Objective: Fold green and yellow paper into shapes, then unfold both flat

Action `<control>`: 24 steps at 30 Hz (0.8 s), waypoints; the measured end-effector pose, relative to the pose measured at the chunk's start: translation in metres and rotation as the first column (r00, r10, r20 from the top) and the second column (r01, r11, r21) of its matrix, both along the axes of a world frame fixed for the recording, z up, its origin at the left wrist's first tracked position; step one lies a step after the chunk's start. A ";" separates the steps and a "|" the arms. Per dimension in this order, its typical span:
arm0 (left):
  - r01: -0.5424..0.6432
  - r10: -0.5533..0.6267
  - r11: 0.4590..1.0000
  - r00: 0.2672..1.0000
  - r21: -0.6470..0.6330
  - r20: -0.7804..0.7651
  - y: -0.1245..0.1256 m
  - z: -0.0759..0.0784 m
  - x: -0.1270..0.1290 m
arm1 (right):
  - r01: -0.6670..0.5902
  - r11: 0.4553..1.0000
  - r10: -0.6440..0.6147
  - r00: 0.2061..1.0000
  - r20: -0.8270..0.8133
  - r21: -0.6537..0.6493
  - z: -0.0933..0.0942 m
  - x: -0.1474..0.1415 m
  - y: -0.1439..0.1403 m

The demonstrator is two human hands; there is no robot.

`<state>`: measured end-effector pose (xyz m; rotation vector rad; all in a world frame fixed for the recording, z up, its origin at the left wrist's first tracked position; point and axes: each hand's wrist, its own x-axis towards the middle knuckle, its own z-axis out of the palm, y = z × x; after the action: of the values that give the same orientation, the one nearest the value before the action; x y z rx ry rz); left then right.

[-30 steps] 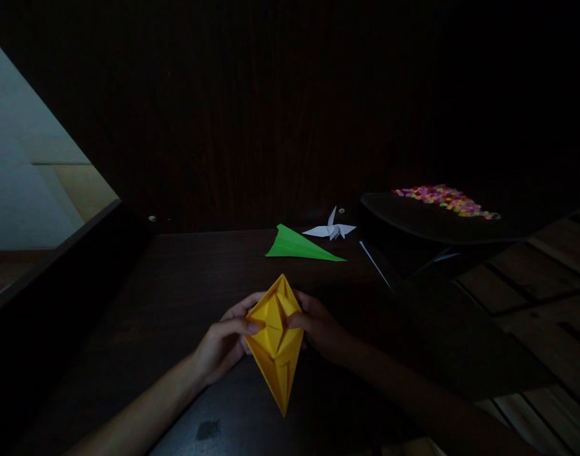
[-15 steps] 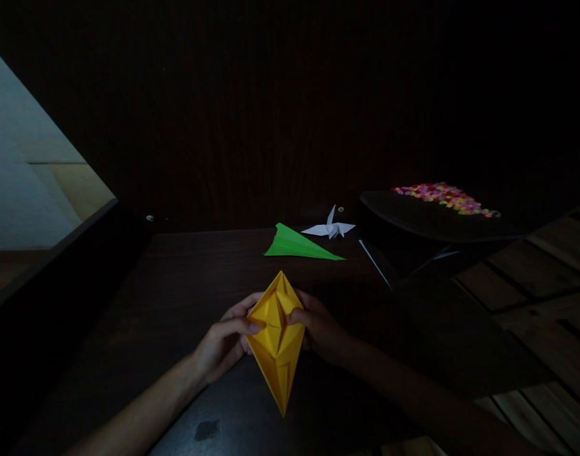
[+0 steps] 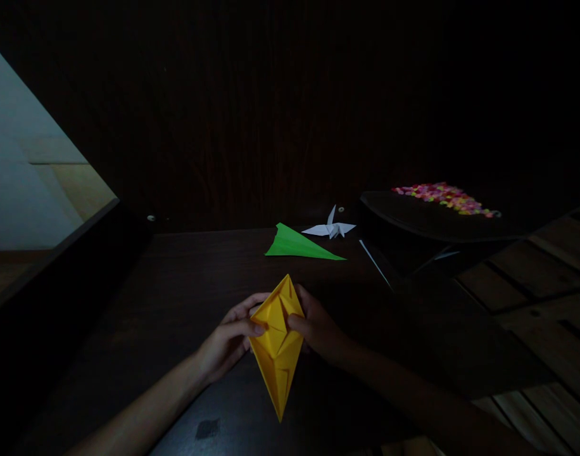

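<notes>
paper, yellow and folded into a long diamond, the yellow origami piece (image 3: 277, 345) stands just above the near part of the dark table (image 3: 176, 297), its sharp lower tip pointing toward the near edge and its upper tip pointing toward the far edge. the left hand (image 3: 228, 342) pinches its left side, thumb on the front face and fingers curled behind, closed firmly on the paper. the right hand (image 3: 318, 329) pinches the right side the same way, thumb pressed onto the central crease, fingers wrapped behind. both forearms come in from the near edge. the light is dim, so the finer folds are hard to read.

farther on, toward the far edge of the table, a green paper plane (image 3: 297, 245) lies flat, its nose pointing right. just beyond it, near the far right corner, sits a small white paper crane (image 3: 330, 228), close to the plane, though contact cannot be told. to the right, a dark tray (image 3: 432, 218) carries a heap of small colourful pieces (image 3: 442, 196) at its far side.
</notes>
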<state>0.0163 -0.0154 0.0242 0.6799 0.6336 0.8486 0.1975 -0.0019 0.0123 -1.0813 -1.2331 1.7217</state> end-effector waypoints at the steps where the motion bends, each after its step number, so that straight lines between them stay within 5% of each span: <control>1: -0.003 0.003 1.000 1.000 -0.001 0.000 0.000 0.000 0.000 | 0.003 1.000 -0.004 1.000 -0.018 -0.026 0.000 0.000 0.000; 11: 0.005 -0.004 1.000 0.994 -0.013 0.106 0.001 0.002 -0.004 | -0.138 0.952 0.002 0.895 -0.446 -0.272 0.000 0.005 0.004; 17: 0.038 -0.008 0.990 0.977 -0.139 0.211 0.002 0.000 -0.007 | -0.127 0.939 -0.024 0.904 -0.427 -0.321 -0.003 0.002 0.009; 24: -0.087 0.078 0.981 0.995 -0.171 -0.058 0.001 0.002 0.001 | -0.043 0.959 -0.056 0.940 -0.337 -0.281 -0.012 -0.001 0.008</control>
<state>0.0177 -0.0139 0.0266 0.5214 0.7772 0.8434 0.1968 0.0057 -0.0001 -0.8900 -0.7795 2.0237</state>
